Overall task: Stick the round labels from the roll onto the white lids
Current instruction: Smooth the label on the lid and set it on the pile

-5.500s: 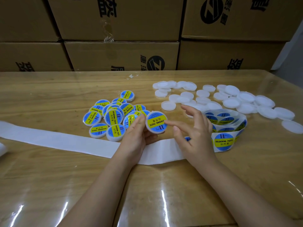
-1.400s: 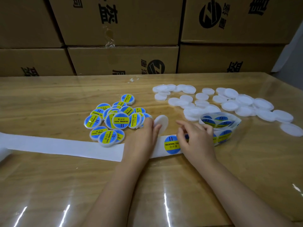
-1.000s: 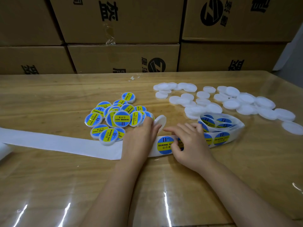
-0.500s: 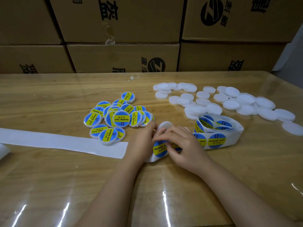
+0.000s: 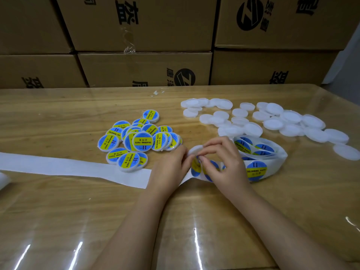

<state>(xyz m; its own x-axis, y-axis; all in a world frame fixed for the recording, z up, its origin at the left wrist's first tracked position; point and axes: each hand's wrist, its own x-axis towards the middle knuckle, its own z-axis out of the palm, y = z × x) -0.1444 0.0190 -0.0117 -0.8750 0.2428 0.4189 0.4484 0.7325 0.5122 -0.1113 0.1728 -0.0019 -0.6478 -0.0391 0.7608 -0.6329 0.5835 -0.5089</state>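
Note:
My left hand holds a bare white lid on edge at the table's middle. My right hand pinches a blue and yellow round label that bends up off the white backing strip, right below that lid. The loose label roll lies just right of my hands, with several labels showing. A heap of labelled lids sits to the left, and several bare white lids are spread at the back right.
Stacked cardboard boxes stand along the far edge of the wooden table, which has a glossy clear cover. The used backing strip runs off the left edge. A small white scrap lies near the boxes.
My left hand put down the labelled lid and took up a bare one. My right hand pulled the strip leftward and now lifts a label off it, close under the lid.

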